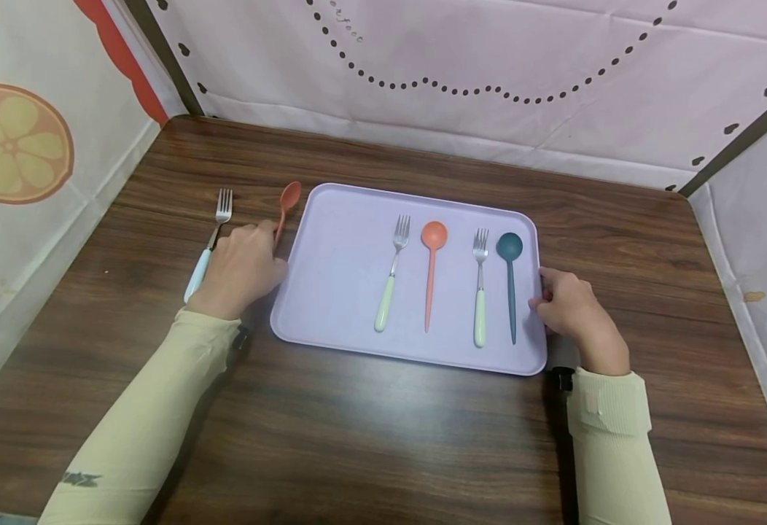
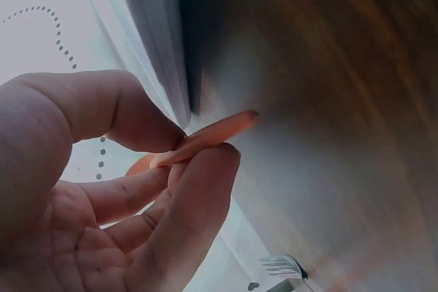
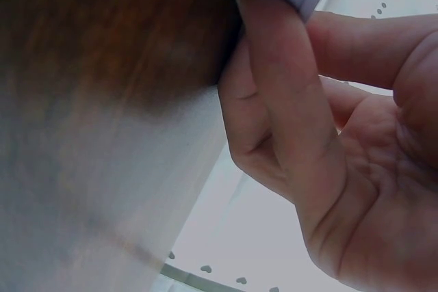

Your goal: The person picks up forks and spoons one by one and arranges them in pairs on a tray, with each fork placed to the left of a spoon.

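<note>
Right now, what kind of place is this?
Likely a staged tabletop recording booth, not a real dining room. A wooden table is walled in by printed cloth screens, and a lilac tray holds forks and spoons laid in neat pairs.

A dark wood-grain table (image 1: 383,437) — hemmed by pale printed cloth walls (image 1: 488,65) on three sides.

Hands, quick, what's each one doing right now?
Left hand: pinching the handle of the orange plastic spoon beside the tray.
Right hand: fingers gripping the right rim of the lilac plastic tray.
</note>
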`<state>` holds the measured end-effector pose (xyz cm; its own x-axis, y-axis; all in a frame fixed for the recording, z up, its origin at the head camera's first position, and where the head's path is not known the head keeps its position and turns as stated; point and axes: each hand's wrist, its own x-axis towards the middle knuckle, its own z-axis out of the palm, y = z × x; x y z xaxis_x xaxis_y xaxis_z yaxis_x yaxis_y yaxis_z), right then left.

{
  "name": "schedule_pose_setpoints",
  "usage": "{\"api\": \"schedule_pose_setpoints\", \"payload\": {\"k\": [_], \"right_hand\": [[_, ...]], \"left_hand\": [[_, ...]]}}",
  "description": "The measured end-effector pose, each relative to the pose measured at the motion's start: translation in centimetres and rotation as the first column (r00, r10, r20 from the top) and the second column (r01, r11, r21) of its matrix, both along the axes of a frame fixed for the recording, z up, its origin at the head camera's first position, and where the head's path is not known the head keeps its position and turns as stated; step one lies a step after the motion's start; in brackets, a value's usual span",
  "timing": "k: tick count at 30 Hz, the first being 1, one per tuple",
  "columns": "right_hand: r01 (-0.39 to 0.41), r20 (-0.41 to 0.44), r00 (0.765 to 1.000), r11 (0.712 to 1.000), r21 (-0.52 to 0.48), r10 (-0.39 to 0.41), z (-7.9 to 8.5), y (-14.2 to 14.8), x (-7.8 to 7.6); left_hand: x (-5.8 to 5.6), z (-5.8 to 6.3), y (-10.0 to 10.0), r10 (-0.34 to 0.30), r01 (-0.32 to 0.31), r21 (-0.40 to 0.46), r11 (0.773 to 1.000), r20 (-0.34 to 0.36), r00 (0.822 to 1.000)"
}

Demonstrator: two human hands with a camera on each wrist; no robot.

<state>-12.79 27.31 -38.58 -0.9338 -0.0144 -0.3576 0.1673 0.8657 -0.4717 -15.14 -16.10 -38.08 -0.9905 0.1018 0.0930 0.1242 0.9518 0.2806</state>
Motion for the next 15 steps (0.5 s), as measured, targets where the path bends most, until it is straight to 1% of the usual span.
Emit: {"api": "schedule_pose_setpoints", "payload": {"k": [9,15], "right_hand": [[-0.005,-0.006,1.000,1.000,-0.002,0.005,0.02,0.04,0.01],[-0.008,-0.006,1.000,1.000,0.001,0.008,0.06,0.04,0.00]], "left_hand": [[0.10,0.41,0.49,0.031,-0.031,-0.002,1.000,0.078,0.996],[0.27,0.57,0.71,0.024,-0.023,-0.013,1.000,0.093,0.995]]}}
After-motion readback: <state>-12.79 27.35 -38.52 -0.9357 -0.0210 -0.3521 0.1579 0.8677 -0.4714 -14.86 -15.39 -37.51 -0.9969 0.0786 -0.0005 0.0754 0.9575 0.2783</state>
